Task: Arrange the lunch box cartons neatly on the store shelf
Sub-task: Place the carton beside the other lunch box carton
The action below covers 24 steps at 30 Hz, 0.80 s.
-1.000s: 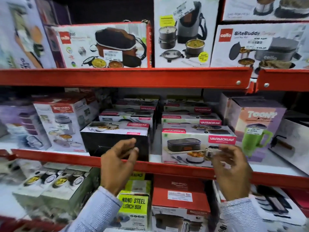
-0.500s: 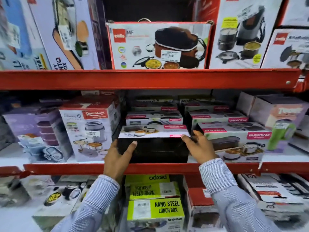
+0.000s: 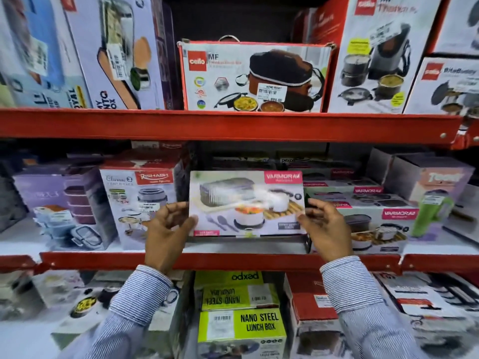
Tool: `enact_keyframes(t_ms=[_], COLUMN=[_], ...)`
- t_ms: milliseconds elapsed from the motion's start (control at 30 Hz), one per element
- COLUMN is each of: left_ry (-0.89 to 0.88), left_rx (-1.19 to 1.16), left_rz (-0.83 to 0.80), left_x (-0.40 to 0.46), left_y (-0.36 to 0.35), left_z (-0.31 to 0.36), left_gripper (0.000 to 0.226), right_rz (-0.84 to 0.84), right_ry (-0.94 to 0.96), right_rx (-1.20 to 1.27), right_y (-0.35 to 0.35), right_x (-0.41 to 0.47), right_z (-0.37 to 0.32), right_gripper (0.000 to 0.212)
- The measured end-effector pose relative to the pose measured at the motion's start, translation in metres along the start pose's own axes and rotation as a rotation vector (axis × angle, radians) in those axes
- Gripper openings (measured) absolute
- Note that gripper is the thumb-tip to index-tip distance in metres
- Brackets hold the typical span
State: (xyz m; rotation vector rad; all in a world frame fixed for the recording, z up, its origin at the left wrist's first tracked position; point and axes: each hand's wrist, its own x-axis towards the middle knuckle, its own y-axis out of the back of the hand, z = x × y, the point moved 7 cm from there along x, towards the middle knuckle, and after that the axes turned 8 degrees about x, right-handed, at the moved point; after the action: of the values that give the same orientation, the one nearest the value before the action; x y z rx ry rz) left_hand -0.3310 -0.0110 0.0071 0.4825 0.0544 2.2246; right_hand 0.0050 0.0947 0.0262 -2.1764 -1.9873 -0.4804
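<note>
A white Varmora lunch box carton [image 3: 246, 203] stands tilted up at the front of the middle shelf [image 3: 220, 261], its picture face toward me. My left hand [image 3: 166, 229] grips its left edge. My right hand [image 3: 325, 229] holds its right edge with fingers curled. More Varmora cartons [image 3: 363, 216] lie stacked to the right and behind. A Rishabh carton [image 3: 140, 198] stands just left of the held one.
The red upper shelf beam [image 3: 233, 125] carries a Cello carton [image 3: 255, 76] and tall boxes. A purple carton [image 3: 59, 203] sits at left, a mug box [image 3: 430, 193] at right. Green Nano Steel boxes [image 3: 241, 325] fill the lower shelf.
The carton lay flat with its dark side facing me; both hands have since turned it up, so its printed face now shows. The view shifted left and closer.
</note>
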Motion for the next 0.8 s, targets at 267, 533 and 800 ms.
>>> enact_keyframes(t_ms=[267,533,800], left_ry=[0.061,0.097,0.049], left_rx=[0.148,0.120,0.107], left_rz=[-0.036,-0.061,-0.083], left_x=[-0.002,-0.003,-0.002], left_y=[-0.023,-0.025,-0.030], left_z=[-0.045,-0.060,-0.058], left_gripper=[0.049,0.050,0.055], right_rz=[-0.039,-0.047,-0.113], right_ry=[-0.080,-0.115,-0.102], right_rx=[-0.229,-0.200,-0.195], right_y=[-0.022,-0.020,-0.023], right_x=[0.000,-0.005,-0.009], right_z=[0.049,0.069,0.072], right_gripper=[0.037,0.045,0.048])
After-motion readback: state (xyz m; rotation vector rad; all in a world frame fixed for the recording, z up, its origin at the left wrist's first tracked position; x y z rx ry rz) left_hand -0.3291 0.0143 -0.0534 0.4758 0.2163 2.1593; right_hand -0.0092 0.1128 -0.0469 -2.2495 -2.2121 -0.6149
